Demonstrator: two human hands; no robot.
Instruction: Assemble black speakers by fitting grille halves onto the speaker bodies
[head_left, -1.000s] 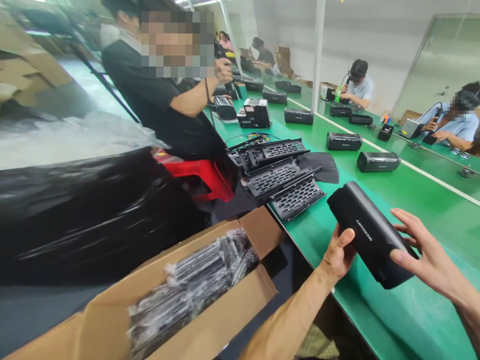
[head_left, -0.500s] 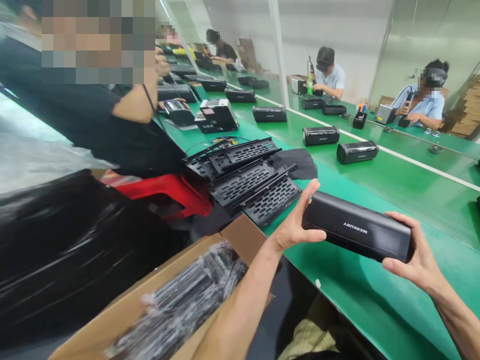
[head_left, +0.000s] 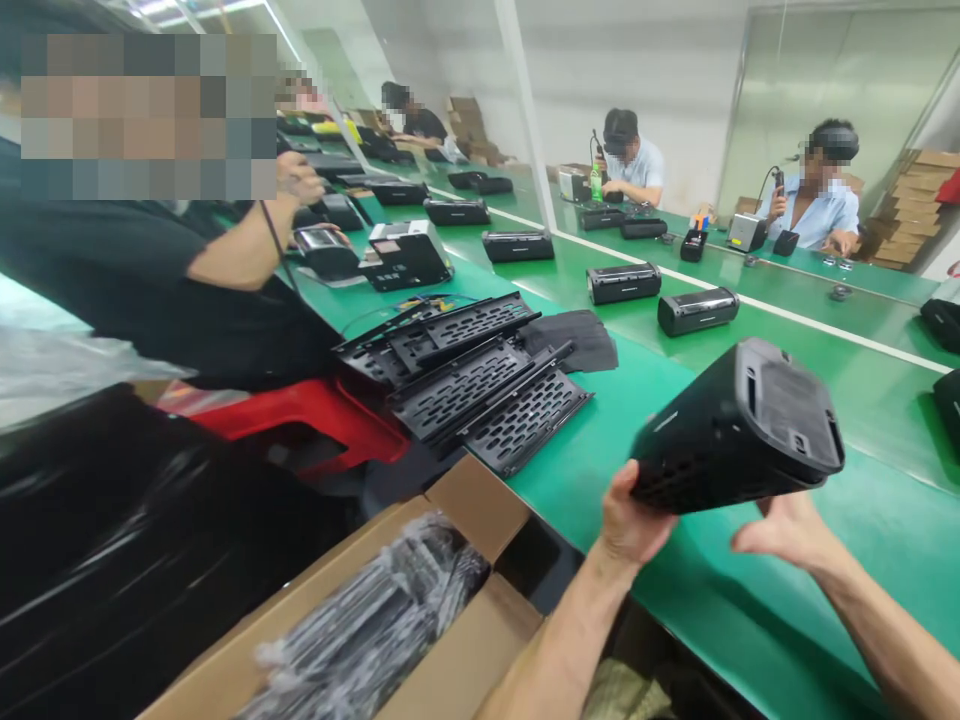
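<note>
At far left, a large mass of black plastic sheeting (head_left: 90, 560) fills the lower corner. Just beside it, an open cardboard box (head_left: 480, 510) holds long black parts wrapped in clear plastic (head_left: 367, 630). Above these, a co-worker in a black T-shirt (head_left: 157, 270) reaches one arm over a green tabletop (head_left: 847, 560), with a red plastic stool (head_left: 300, 420) just below the shirt's hem.

Toward the middle, black perforated grille panels (head_left: 457, 385) lie overlapping on the tabletop, touching a dark cloth (head_left: 577, 335) at their far side. At lower center, the person's left hand (head_left: 630, 520) rises from the bottom edge, its fingers curled around the lower end of a black speaker housing (head_left: 739, 425) and gripping it from beneath. The housing is held in the air above the tabletop, its long axis tilted up and to the right. Its flat end, with a recessed panel, faces up toward the camera. The person's right hand (head_left: 784, 530) is open, fingers out of clear view, just below the housing; whether it touches is hard to tell.

Behind the housing, two more black speakers (head_left: 622, 283) sit on the tabletop. At far right, a co-worker in a pale blue shirt (head_left: 814, 210) sits at another green table.
</note>
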